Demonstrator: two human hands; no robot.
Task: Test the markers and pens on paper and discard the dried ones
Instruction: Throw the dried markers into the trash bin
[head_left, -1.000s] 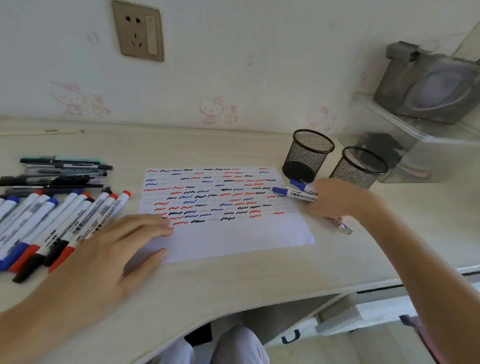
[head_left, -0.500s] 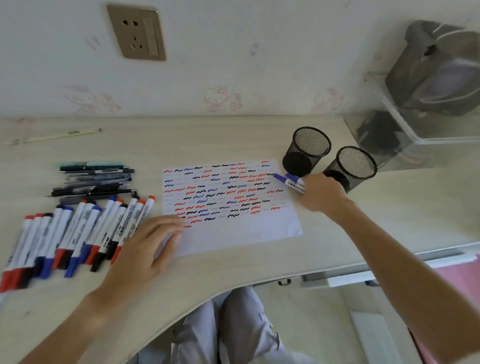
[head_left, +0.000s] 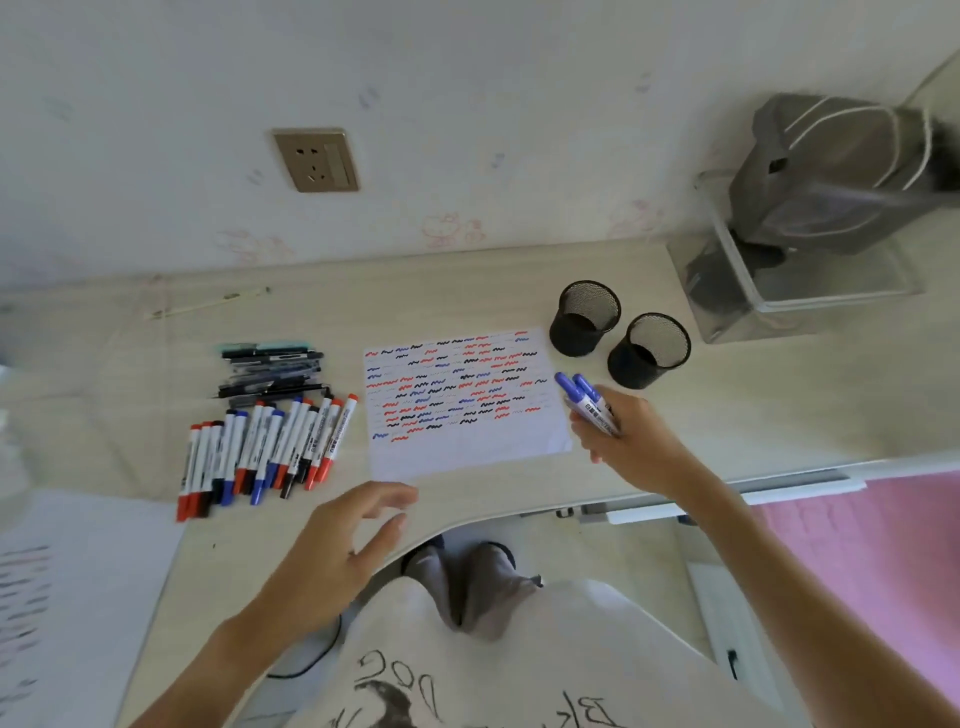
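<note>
Right hand (head_left: 631, 441), right of centre, has its fingers (head_left: 592, 441) curled round two blue-capped markers (head_left: 584, 400), white barrels with printed labels, caps pointing up-left over the right edge of the paper (head_left: 460, 402). Left hand (head_left: 332, 551), lower centre, hangs above the front edge of the counter (head_left: 493, 286) with fingers loosely spread and holding nothing; its fingertips (head_left: 402, 496) sit just below the paper's lower left corner, and whether they touch anything is hard to tell. The paper is a white sheet lying flat at mid-frame, its upper two thirds covered in short red, blue and black squiggles, the bottom strip blank. Left of it, a fanned row of whiteboard markers (head_left: 265, 449), smooth white bodies with red, blue and black caps, lying side by side and touching. Just above them, a stack of slim dark pens (head_left: 272, 371), one teal, lying crosswise. Upper right of the paper, two black wire-mesh cups: the far mesh cup (head_left: 584, 317) and the near mesh cup (head_left: 649, 351), both round, tipped toward the camera, insides dark and showing nothing inside. The counter is pale wood-grain laminate with a curved front edge. At the far right a clear plastic bin (head_left: 810, 291) carries a grey fabric bag (head_left: 831, 171).
</note>
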